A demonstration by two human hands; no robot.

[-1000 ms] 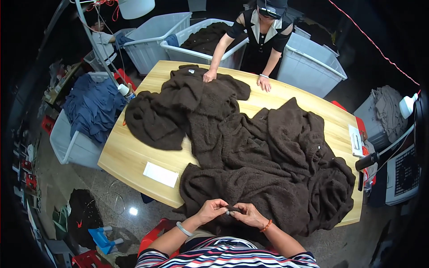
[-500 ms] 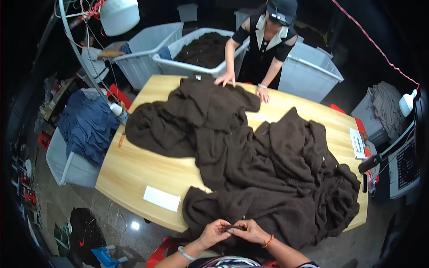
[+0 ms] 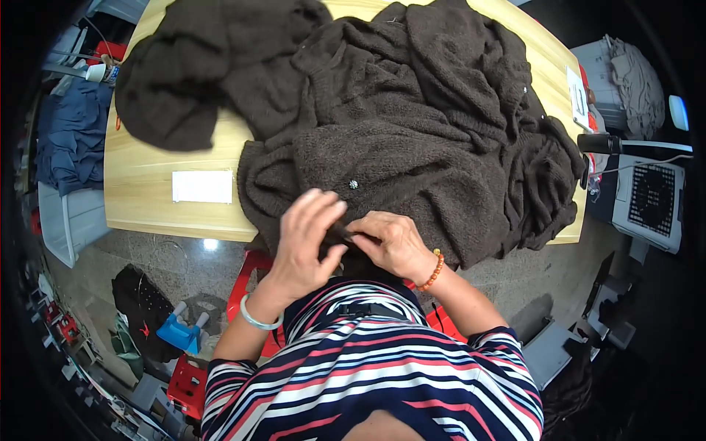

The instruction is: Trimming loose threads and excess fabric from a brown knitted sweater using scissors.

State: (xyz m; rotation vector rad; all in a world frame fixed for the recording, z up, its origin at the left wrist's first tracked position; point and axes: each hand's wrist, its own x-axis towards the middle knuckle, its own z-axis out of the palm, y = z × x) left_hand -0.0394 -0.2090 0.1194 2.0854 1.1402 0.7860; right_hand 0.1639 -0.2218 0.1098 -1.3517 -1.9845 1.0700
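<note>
Dark brown knit clothing lies heaped over the table and hangs down its near edge toward me. A small shiny round button sits on the knit just beyond my hands. My right hand, with an orange bead bracelet, pinches a bit of the brown edge between thumb and fingertips. Beside it, my left hand, wearing a pale bangle, has its fingers stretched and its thumb apart, slightly blurred, holding nothing that I can see.
The wooden table bears a white card at left. Blue cloth fills a grey bin at far left; grey cloth is in one at right. A laptop stands off the right end. A red stool is beneath me.
The view has tipped down toward my body, and the other person is out of sight. My left hand has come off the knit and opened. The far left part of the brown pile has shifted.
</note>
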